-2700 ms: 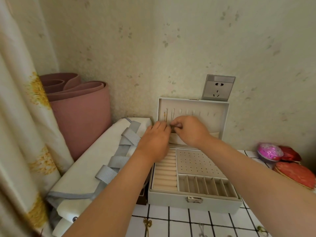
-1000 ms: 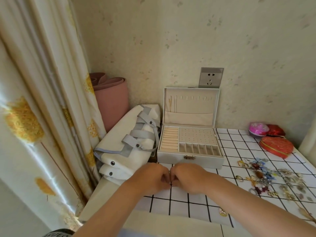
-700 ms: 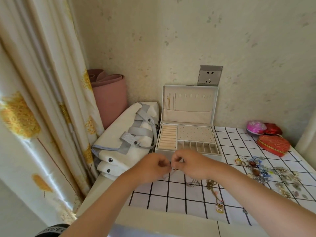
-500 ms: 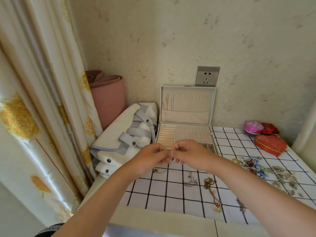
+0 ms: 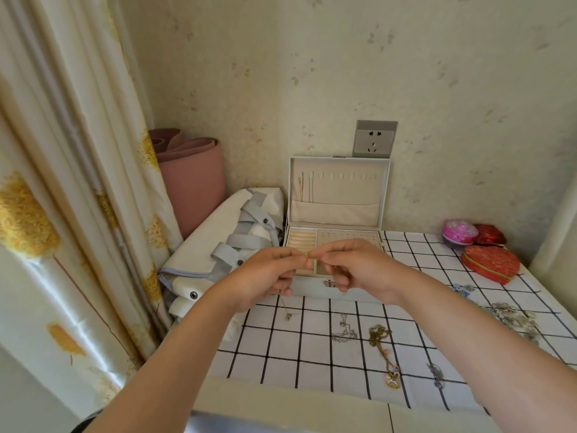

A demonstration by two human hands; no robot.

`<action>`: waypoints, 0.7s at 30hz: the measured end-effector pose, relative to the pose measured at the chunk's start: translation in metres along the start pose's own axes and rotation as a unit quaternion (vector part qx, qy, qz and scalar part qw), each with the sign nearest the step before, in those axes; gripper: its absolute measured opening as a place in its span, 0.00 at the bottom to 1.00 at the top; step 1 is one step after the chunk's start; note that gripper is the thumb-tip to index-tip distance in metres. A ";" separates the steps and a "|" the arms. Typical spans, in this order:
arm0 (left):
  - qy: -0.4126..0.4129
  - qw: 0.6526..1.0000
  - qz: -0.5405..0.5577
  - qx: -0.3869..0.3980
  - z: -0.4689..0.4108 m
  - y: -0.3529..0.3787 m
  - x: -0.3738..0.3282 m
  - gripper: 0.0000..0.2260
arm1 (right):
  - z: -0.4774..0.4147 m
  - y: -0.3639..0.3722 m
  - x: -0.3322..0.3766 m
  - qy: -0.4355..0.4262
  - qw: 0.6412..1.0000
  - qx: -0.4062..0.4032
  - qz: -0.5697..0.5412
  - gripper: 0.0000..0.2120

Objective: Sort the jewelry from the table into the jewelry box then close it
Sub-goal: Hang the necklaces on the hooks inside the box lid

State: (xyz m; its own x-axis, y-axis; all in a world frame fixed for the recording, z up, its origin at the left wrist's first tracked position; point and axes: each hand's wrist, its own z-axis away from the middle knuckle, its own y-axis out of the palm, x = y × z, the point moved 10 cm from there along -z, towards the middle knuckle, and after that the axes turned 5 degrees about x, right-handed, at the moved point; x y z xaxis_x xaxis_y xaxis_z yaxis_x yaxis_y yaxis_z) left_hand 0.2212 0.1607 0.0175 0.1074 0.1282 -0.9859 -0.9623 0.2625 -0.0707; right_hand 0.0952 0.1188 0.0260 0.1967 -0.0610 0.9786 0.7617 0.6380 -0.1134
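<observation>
Left grip (image 5: 268, 273) and right grip (image 5: 352, 267) raised, fingertips (image 5: 300, 260) pinched, nearly touching

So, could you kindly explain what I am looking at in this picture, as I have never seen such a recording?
There is no machine here: a person wears a camera on the head, looking down at their own bare arms. The left hand and right hand together pinch a thin necklace that hangs down below the left hand. Behind stands the open jewelry box, two chains hung in its lid. More necklaces lie loose on the checked table; a white bag sits to the left.
</observation>
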 end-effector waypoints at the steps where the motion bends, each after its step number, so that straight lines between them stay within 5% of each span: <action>1: -0.001 1.000 0.000 -0.004 0.000 -0.002 -0.001 0.07 | 0.001 -0.001 0.000 0.007 1.000 0.006 0.020 0.12; 13: 0.005 0.999 0.047 0.002 -0.007 -0.021 -0.015 0.08 | 0.001 -0.022 0.012 0.013 1.000 0.009 0.010 0.10; 17: 0.021 0.994 0.106 0.032 -0.012 -0.022 -0.026 0.11 | -0.009 -0.045 0.023 -0.032 0.996 -0.060 -0.048 0.10; 21: 0.058 0.973 0.221 0.031 -0.026 -0.032 -0.031 0.11 | -0.015 -0.069 0.020 -0.038 0.988 -0.147 0.019 0.10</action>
State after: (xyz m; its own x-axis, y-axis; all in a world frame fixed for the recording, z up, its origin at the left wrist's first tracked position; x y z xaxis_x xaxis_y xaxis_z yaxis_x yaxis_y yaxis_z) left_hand 0.2417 0.1235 0.0460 -0.3457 0.1329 -0.9289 -0.8909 0.2644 0.3694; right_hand 0.0554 0.0619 0.0506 0.1892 0.0237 0.9817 0.9035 0.3872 -0.1835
